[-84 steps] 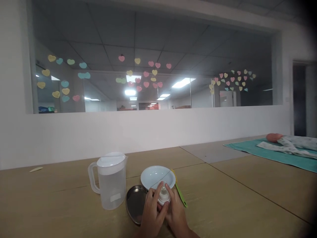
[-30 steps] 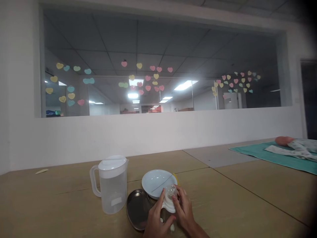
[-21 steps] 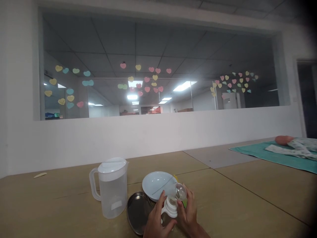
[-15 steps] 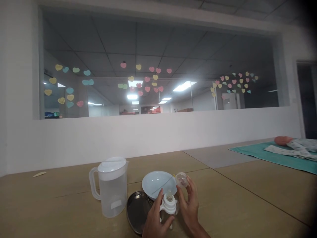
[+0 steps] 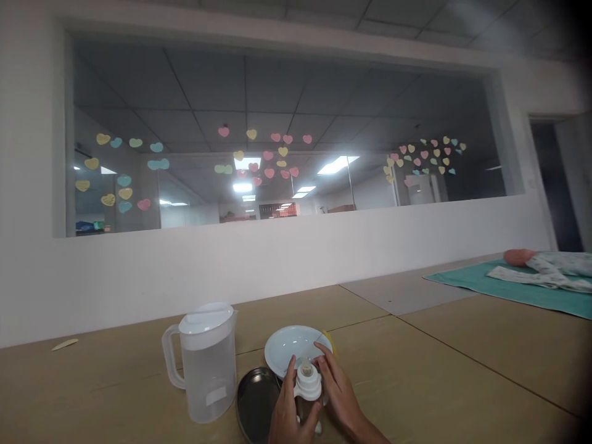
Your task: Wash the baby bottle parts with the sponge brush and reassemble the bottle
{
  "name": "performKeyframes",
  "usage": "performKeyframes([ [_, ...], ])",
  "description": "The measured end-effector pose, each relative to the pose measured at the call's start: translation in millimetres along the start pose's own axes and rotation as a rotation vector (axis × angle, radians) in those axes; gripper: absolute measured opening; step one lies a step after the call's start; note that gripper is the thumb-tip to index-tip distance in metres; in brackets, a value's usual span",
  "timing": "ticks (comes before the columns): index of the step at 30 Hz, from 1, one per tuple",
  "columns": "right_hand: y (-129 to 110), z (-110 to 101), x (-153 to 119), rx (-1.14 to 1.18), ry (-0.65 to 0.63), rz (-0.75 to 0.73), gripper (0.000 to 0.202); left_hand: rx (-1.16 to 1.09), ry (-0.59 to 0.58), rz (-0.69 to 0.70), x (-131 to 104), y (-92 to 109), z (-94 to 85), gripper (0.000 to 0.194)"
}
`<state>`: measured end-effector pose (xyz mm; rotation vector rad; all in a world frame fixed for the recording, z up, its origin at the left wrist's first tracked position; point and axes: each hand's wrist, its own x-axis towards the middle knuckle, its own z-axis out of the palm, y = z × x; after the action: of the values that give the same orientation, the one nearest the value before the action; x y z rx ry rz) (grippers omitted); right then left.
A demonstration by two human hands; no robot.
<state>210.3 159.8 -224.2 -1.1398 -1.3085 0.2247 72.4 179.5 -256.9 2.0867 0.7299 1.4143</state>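
Note:
A baby bottle (image 5: 308,383) with a white collar and a translucent teat stands upright in my left hand (image 5: 289,407), whose thumb and fingers close round its left and near sides. At the bottle's right side is my right hand (image 5: 340,391), its fingers curled toward the teat. What those fingers hold, if anything, is hard to make out; I cannot pick out the clear cap. Just behind both hands lies a pale blue bowl (image 5: 283,345), with a yellow item (image 5: 331,343) at its right rim. A dark metal tray (image 5: 252,404) sits to the left of my left hand.
A translucent lidded pitcher (image 5: 210,376) stands left of the tray. Farther left lies a small flat pale piece (image 5: 65,345). At the right, a teal towel (image 5: 457,277) carries patterned cloth (image 5: 531,277) and a rounded reddish-pink object (image 5: 518,257). A white wall (image 5: 185,265) with a window bounds the table.
My right hand has moved left and slightly down, from beside the bowl to the bottle. The clear cap it held is no longer plainly visible. My left hand keeps hold of the bottle.

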Motion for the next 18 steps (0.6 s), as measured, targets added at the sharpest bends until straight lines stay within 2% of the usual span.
performKeyframes([
  [5, 5.5, -1.2, 0.6, -0.160, -0.054, -0.081, 0.045, 0.049, 0.047, 0.020, 1.3, 2.0, -0.9, 0.068],
  [9, 5.1, -2.5, 1.3, -0.275, -0.146, -0.200, 0.040, 0.084, 0.059, 0.024, 1.8, 3.5, -2.1, 0.063],
  [14, -1.1, -1.9, 0.1, -0.235, -0.152, -0.265, 0.035, 0.026, 0.013, -0.079, 4.0, 5.1, -5.1, 0.072],
  [18, -3.3, -1.7, 1.3, -0.152, -0.169, -0.238, 0.031, -0.034, -0.035, -0.121, 6.1, 2.8, -8.2, 0.075],
])
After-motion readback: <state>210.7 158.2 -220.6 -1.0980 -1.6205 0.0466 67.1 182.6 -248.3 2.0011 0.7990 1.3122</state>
